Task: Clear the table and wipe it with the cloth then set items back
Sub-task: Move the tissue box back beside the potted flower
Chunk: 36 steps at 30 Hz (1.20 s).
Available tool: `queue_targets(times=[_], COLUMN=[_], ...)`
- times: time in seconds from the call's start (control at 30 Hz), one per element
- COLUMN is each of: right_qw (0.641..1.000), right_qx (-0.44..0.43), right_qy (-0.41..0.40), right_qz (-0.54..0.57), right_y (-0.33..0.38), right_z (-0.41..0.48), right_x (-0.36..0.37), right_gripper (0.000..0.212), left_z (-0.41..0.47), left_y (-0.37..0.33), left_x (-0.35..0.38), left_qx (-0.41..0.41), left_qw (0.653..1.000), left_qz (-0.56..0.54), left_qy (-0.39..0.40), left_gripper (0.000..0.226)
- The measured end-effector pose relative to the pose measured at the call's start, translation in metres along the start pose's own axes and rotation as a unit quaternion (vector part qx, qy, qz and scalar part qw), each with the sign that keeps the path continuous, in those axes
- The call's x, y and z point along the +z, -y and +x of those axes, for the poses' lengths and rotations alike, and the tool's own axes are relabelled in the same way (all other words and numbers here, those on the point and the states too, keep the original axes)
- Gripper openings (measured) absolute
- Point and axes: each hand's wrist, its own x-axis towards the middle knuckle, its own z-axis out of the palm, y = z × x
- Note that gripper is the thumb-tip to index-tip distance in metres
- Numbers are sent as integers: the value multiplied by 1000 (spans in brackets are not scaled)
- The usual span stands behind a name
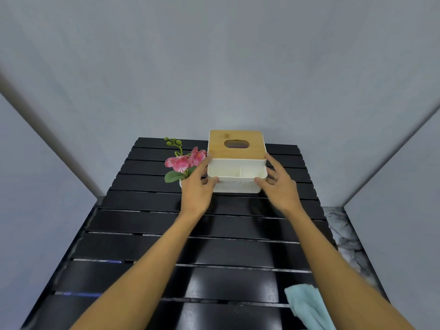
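Home corner, slatted black table (147, 225), tissue box (237, 148), potted orchid (184, 163)

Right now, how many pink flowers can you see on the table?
2. One pink flower sits lower left, the other flower just right of it, beside the white box. More may hide behind the left hand.

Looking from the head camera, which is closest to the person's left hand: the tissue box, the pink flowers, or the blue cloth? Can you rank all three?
From the left hand:
1. Tissue box: touching, its fingers on the box's left side.
2. Pink flowers: just beyond the hand, slightly to its left.
3. Blue cloth: farthest, at the table's near right corner.
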Motion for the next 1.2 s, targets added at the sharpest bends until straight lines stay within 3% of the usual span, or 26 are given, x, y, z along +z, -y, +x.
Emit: queue_targets(times=[1.2], right_qw=[1000], right_qx=[14], right_qy=[4], right_qz=[-23], right_y=[11], right_z=[-6], right_x=[6], right_gripper=[70], left_z=[-1], left_y=[2], left_x=[-10], left_qx=[3], left_qw=[1000], left_qz=[19], left_qy=[-1], left_gripper=[59])
